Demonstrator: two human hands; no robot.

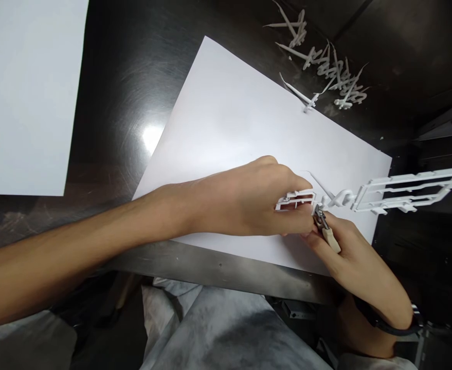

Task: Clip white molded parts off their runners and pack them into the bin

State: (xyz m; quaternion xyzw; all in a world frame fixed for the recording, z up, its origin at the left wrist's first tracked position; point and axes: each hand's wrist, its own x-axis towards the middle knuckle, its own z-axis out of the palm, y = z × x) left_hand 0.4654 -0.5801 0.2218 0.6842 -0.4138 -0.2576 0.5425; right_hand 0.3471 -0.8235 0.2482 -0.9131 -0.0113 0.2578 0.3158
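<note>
My left hand [268,200] is closed on one end of a white plastic moulded frame [407,187], whose ladder-like length sticks out to the right above the paper's edge. A twisted runner [341,197] lies between its two framed sections. In my right hand [349,246] is a small pair of nippers [329,236] with a cream handle. Their metal jaws touch or nearly touch the runner beside my left fingertips; I cannot tell whether the jaws are closed. My fingers hide part of the frame and much of the nippers.
Both hands work over a white paper sheet [229,113] on a dark metal table [133,77]. One cut-off white runner [306,102] lies at its far edge, and a pile of several more [339,72] lies beyond. Another white sheet [25,92] is at the left. The table's front edge [218,264] runs below.
</note>
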